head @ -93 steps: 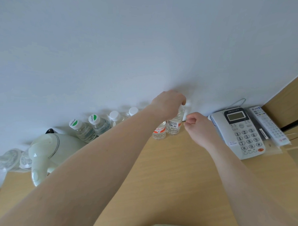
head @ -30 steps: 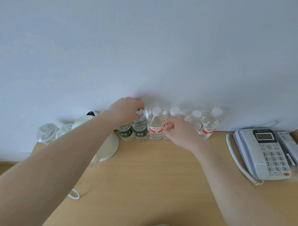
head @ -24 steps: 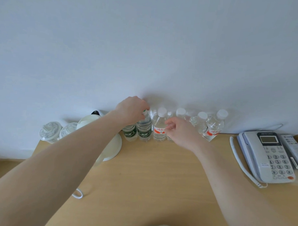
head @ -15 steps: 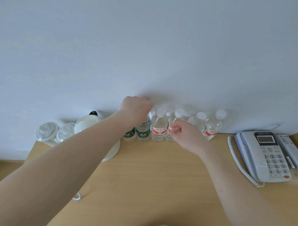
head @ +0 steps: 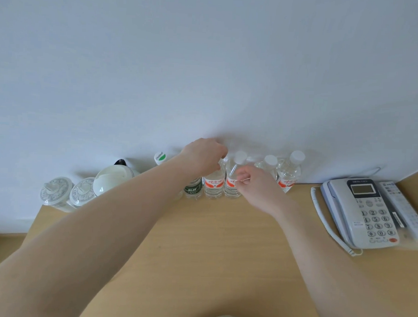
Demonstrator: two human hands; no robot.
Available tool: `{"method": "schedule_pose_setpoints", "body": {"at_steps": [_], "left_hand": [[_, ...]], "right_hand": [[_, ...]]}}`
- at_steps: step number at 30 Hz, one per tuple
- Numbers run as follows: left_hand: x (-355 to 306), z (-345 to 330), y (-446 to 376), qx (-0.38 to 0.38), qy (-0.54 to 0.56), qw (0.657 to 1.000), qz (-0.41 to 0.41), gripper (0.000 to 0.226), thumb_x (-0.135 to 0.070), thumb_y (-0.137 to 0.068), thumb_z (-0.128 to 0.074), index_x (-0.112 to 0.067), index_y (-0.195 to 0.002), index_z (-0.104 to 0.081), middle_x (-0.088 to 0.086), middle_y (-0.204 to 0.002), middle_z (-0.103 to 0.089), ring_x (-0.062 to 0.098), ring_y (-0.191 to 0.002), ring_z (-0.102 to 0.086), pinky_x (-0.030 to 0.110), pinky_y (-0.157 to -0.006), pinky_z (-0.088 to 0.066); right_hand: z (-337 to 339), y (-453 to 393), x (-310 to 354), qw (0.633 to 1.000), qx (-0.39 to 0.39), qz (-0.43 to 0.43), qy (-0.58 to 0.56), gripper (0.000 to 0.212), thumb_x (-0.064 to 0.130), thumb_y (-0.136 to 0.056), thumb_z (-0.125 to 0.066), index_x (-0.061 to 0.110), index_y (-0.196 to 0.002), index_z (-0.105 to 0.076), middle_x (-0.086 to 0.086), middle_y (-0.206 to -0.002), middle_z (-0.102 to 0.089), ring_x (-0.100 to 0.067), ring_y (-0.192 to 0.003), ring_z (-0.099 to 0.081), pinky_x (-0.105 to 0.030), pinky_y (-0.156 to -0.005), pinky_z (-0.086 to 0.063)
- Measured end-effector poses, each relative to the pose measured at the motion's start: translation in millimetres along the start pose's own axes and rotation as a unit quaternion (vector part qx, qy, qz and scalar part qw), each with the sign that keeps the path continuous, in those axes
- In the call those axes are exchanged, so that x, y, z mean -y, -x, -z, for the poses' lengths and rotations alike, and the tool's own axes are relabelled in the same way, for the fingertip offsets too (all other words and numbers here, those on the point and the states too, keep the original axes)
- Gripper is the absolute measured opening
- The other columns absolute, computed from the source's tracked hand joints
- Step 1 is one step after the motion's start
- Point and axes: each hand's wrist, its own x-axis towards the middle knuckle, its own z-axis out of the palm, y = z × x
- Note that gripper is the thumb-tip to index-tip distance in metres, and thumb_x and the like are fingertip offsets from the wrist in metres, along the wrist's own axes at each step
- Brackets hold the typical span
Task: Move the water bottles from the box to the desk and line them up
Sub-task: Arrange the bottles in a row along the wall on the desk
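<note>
Row of water bottles (head: 213, 184) along far edge of counter (head: 200, 241), against wall (head: 206, 63). Left of row: kettle (head: 111, 178), then two lidded cups (head: 67, 193). Right of row: telephone (head: 362, 211), remote control (head: 401, 207) just beside it.

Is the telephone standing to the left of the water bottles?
No, the telephone lies on the desk to the right of the water bottles.

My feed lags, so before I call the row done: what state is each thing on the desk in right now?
Left hand: grips the top of a red-label bottle, upright.
Right hand: fingers curled at the next red-label bottle, upright.
Green-label bottles: upright, capped.
Far right bottles: capped, against the wall.
Kettle: lid closed.
Telephone: handset on its cradle.
Lidded cups: covered.
</note>
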Motion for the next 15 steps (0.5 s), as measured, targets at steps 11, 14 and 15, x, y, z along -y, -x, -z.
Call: {"method": "schedule_pose_setpoints", "body": {"at_steps": [11, 14, 15], "left_hand": [[-3.0, 3.1, -4.4, 0.03, -0.025, 0.999, -0.001, 0.035, -0.023, -0.1, -0.062, -0.027, -0.134, -0.064, 0.002, -0.133, -0.057, 0.028, -0.123, -0.056, 0.036, -0.093, -0.048], [-3.9, 1.4, -7.4, 0.037, -0.042, 0.998, -0.008, 0.033, -0.021, -0.1, -0.061, -0.027, -0.132, -0.066, 0.003, -0.132, -0.058, 0.028, -0.121, -0.058, 0.037, -0.094, -0.05], [-5.0, 1.7, -7.6, 0.038, -0.048, 0.998, -0.008, 0.033, -0.02, -0.1, -0.06, -0.026, -0.132, -0.066, 0.003, -0.132, -0.058, 0.028, -0.121, -0.058, 0.037, -0.093, -0.05]], "right_hand": [[6.8, -0.1, -8.4, 1.0, -0.009, 0.003, -0.003, 0.034, 0.017, -0.099, -0.056, 0.019, -0.133, -0.058, 0.003, -0.123, -0.064, -0.012, -0.105, -0.059, -0.029, -0.081, -0.052], [7.7, 1.4, -12.9, 1.0, -0.007, 0.001, 0.004, 0.034, 0.02, -0.1, -0.055, 0.02, -0.134, -0.057, 0.004, -0.125, -0.064, -0.012, -0.106, -0.059, -0.025, -0.079, -0.045], [8.2, 1.8, -13.9, 1.0, -0.006, 0.0, 0.005, 0.034, 0.02, -0.1, -0.055, 0.02, -0.134, -0.057, 0.004, -0.125, -0.064, -0.013, -0.107, -0.06, -0.024, -0.078, -0.045]]}}
